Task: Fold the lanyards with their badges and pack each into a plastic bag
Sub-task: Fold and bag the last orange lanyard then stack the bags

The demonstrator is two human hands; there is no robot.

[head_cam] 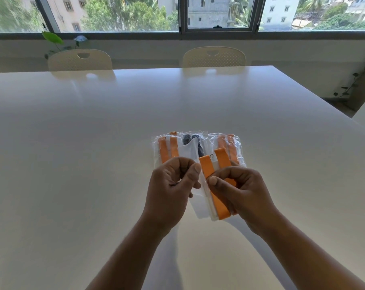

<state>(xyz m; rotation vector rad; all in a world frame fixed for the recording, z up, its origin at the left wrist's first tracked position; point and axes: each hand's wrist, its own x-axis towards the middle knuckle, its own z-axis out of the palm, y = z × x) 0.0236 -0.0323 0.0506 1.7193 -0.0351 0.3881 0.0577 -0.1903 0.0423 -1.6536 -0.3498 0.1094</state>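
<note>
Both hands hover just above the white tabletop (72,143), close together, working on one package. The right hand (240,191) has its fingers (214,181) clamped on a folded orange lanyard (216,197), thumb on top, holding the loops flat so they do not spring open. The left hand (171,185) pinches the edge of a clear plastic bag (200,210) between thumb and curled fingers, most likely to hold the mouth steady while the lanyard goes in. Two orange loop ends stick up above the right hand, so the lanyard looks only partly inside the bag, if at all.

Behind the hands, three packed bags lie side by side on the tabletop, touching or slightly overlapping: a left bag with an orange lanyard (167,149), a middle bag with a dark lanyard (193,145), and a right bag with an orange lanyard (229,143). Keeping them in a row just beyond the work spot leaves the near area free and the finished count easy to see.

Much is hard to read. The clear film blends with the white surface, so the held bag's opening and exact outline cannot be traced. The badge is not clearly visible; a small metal ring (211,156) near the loops hints at its clip. The lower parts of the packed bags are hidden by the hands. Two chairs (214,57) stand at the far side, below the window.
</note>
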